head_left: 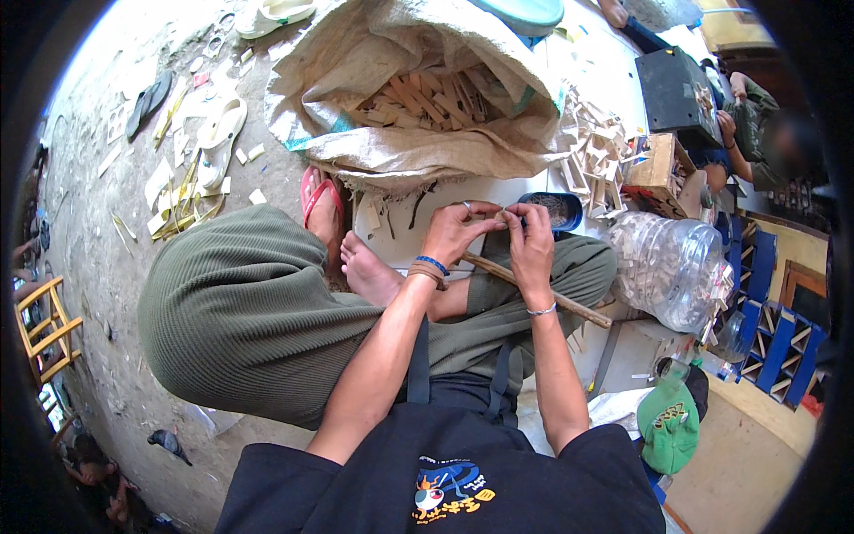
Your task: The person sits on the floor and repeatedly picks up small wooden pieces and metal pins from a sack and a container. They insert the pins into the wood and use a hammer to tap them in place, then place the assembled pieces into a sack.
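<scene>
My left hand and my right hand meet above my lap, fingertips pinched together around something tiny that I cannot make out. Both hands are closed. Beneath them a round wooden stick lies slanting across my right leg. Just beyond my right hand sits a small blue tray with dark, grainy stuff in it. In front of me a large woven sack stands with its mouth rolled back, and several wood pieces fill it.
Loose wood slats are heaped right of the sack, near a wooden box. A clear plastic jug lies at my right. Sandals and scraps litter the left ground. Another person sits at the far right. A green cap lies near my right elbow.
</scene>
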`<state>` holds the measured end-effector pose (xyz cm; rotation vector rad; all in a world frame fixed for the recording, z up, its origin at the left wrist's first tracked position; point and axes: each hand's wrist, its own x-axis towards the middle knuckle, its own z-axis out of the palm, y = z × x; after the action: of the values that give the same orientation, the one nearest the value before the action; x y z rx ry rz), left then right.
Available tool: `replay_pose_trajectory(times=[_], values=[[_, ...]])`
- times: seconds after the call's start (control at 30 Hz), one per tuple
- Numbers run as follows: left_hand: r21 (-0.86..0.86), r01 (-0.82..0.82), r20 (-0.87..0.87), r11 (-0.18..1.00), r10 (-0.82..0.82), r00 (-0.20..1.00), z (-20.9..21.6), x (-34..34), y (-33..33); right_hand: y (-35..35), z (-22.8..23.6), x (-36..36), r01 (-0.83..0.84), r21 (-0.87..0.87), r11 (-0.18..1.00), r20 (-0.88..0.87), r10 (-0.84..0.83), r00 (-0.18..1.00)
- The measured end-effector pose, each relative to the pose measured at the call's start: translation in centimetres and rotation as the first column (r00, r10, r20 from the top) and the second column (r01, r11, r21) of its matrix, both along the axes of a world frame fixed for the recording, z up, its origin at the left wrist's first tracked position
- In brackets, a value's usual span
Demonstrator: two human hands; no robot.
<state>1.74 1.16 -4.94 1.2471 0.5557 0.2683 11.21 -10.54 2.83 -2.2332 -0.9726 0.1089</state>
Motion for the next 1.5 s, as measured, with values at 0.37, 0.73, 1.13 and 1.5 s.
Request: replay_pose_trajectory(times=[0.37,0.73,1.13,1.5], values=[[-0.01,-0.009,0.039,1.0,0.009,0.999,1.0,-0.2,0.3,-0.2,-0.4,0.8,-0.166,-0.104,0.981,0.186,0.183,0.965],[0.118,0.009,0.034,0.993,-0.013,0.999,0.3,0.0,0.4,-0.5,-0.7,1.8,-0.302,-0.167,0.939,0.248,0.336,0.909],[0.088,0.042,0.031,0.995,-0.045,0.999,0.5,-0.1,0.8,-0.6,-0.3,2.5,-0.371,-0.228,0.9,0.235,0.421,0.876],[0.083,0.027,-0.009,0.996,-0.026,1.0,0.5,0.0,0.5,-2.0,-0.1,3.4,-0.162,-0.025,0.986,0.019,0.163,0.986]])
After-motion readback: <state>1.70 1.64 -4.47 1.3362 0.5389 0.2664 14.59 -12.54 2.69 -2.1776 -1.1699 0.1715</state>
